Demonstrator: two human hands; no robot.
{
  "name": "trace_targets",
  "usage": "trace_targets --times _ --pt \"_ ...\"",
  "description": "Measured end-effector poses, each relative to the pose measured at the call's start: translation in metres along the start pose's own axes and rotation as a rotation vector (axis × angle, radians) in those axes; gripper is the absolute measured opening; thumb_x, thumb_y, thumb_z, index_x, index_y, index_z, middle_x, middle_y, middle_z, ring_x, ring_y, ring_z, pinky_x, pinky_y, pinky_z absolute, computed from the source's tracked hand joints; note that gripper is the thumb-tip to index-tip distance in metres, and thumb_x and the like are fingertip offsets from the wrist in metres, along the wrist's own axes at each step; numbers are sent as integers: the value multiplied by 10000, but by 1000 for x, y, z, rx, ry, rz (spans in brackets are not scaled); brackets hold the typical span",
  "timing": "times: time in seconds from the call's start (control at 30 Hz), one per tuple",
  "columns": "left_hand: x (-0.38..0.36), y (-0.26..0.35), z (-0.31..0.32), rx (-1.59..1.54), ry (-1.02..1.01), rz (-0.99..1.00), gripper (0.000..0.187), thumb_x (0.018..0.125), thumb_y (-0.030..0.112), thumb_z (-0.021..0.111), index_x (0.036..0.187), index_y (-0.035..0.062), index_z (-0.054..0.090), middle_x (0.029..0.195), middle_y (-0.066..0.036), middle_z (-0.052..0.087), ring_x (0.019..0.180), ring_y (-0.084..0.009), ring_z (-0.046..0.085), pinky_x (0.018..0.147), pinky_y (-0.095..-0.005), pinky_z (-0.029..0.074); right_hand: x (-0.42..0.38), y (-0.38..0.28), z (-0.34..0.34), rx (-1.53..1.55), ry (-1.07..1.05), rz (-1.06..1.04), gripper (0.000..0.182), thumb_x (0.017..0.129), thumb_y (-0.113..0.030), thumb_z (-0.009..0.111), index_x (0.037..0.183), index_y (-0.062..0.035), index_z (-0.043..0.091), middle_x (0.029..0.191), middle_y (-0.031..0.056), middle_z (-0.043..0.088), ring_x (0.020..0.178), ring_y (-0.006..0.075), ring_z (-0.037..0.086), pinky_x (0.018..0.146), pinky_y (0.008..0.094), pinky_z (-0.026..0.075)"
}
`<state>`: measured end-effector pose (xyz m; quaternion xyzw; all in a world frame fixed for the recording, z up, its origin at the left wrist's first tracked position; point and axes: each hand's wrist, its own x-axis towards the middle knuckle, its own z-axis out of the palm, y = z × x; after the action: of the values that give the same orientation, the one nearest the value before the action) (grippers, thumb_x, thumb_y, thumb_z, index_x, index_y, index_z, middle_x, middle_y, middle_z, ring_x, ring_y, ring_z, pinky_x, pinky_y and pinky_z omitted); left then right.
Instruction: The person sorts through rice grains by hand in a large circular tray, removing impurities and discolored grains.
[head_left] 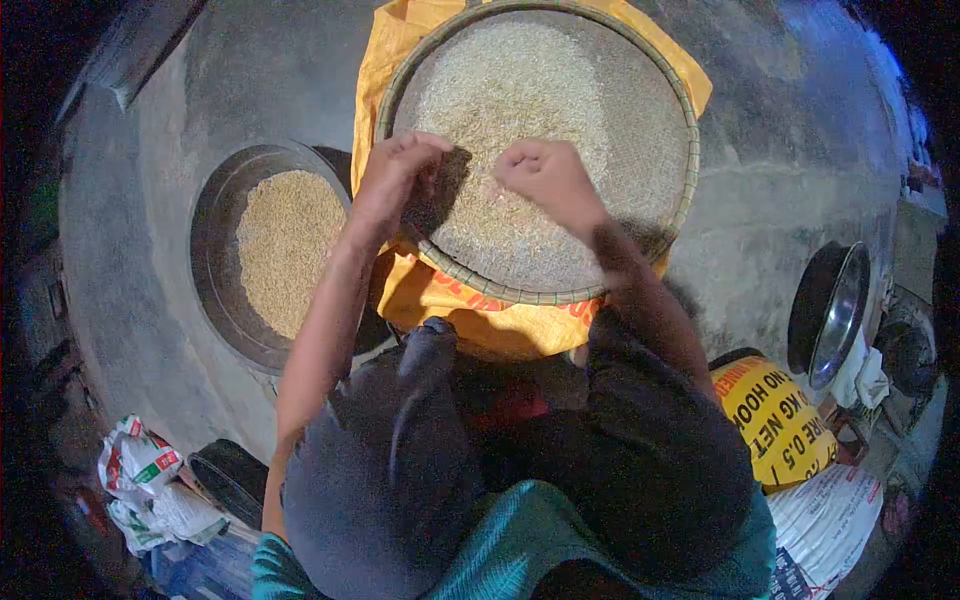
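A round woven tray [692,130] with a bound rim holds a spread of pale grain [520,85]. Over its left part is my left hand [405,172], its fingers curled together and a dark shadow beside it. My right hand [550,178] is above the middle of the grain, thumb and fingers pinched. Whatever either hand may hold is too small to make out. Beneath the tray lies an orange sack [500,325] with red print. A dark basin [215,250] of golden grain [290,250] stands to the left of the tray.
At the right, a metal basin [840,315] leans on its side. A yellow printed sack [780,420] and a white sack [830,515] lie at lower right. Plastic bags [140,460] and a black container [230,475] sit at lower left. The floor [745,270] is grey concrete.
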<state>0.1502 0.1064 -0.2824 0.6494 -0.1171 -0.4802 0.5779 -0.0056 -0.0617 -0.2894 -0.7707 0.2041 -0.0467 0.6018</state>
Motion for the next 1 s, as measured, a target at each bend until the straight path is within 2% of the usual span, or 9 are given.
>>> trace_targets --times 0.07,0.2,0.27,0.47,0.57,0.7,0.8,0.93,1.0 --pt "9 -13 10 204 72 131 181 872 160 627 941 0 677 762 -32 648 661 -133 594 657 -283 501 3 8 -22 775 -226 168 150 847 -192 609 805 -50 638 616 -20 526 533 69 477 477 217 370" --pt "7 -12 27 666 168 324 215 824 176 727 961 11 709 791 -105 711 695 -176 667 657 -317 516 7 12 -27 973 -263 154 173 845 -193 616 850 -25 655 645 -3 565 561 82 515 509 219 402" --pt "4 -10 31 785 167 389 242 814 214 746 958 23 710 820 -149 711 729 -232 698 661 -348 522 5 9 -13 116 30 86 174 856 -196 593 885 -37 659 686 50 634 595 154 596 546 275 460" --pt "3 -1 31 618 113 194 201 841 185 707 932 6 706 796 -95 714 720 -140 665 656 -288 503 1 13 5 -517 151 -127 176 850 -269 605 921 -136 696 818 144 682 729 314 672 673 408 524" --pt "8 -3 22 151 62 188 182 853 157 684 924 -10 701 812 -66 695 738 -112 637 668 -251 483 4 18 8 -677 126 -212 141 838 -198 663 920 -86 689 770 39 682 617 141 597 631 307 506" --pt "1 11 15 -346 40 7 183 901 122 590 982 -40 614 864 -90 639 719 -159 622 691 -272 509 5 8 -4 -331 97 -160 133 854 -183 621 863 -55 656 696 33 634 550 124 548 539 287 465" --pt "7 7 11 -427 32 -24 179 913 117 549 986 -40 595 870 -93 630 705 -164 619 680 -285 521 11 0 -21 682 -136 179 105 805 -117 636 791 -47 559 600 -43 447 493 35 390 440 185 272" --pt "18 -10 9 -72 63 93 189 890 132 603 930 -35 683 810 -68 677 688 -123 618 662 -266 505 21 -2 -17 328 -51 178 111 821 -155 584 789 -62 636 629 26 578 517 136 541 468 273 424" --pt "18 -12 16 168 122 149 184 878 140 629 909 -26 703 788 -58 687 688 -109 619 654 -268 503 26 7 -3 -364 205 -225 136 830 -179 591 863 -70 665 756 117 671 622 268 648 565 376 504"
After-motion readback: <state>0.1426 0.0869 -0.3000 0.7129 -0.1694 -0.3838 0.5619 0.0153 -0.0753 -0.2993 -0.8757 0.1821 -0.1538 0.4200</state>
